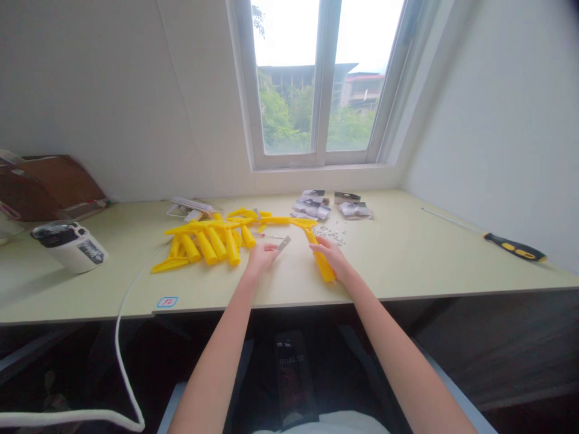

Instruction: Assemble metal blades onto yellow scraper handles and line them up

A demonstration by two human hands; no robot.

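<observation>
My left hand (pixel 261 258) is closed, pinching a small flat metal blade (pixel 284 243) that points up and to the right. A yellow plastic scraper handle (pixel 324 268) is in my right hand (pixel 332 253), fingers wrapped round its grip. The wide head of that handle points away from me, and its lower end comes close to the table's front edge. Left of my hands lies a pile of similar yellow scraper handles (pixel 208 244). Small metal screws or nuts (pixel 332 234) are scattered just beyond my right hand; which they are, I cannot tell.
On the pale table (pixel 416 253) lies a long screwdriver (pixel 513 246) at the right. Printed plastic packets (pixel 312 205) are at the back, under the window. A white mug (pixel 70 247) with a dark lid and a brown box (pixel 49 184) stand left. A white cable (pixel 120 343) hangs over the front edge.
</observation>
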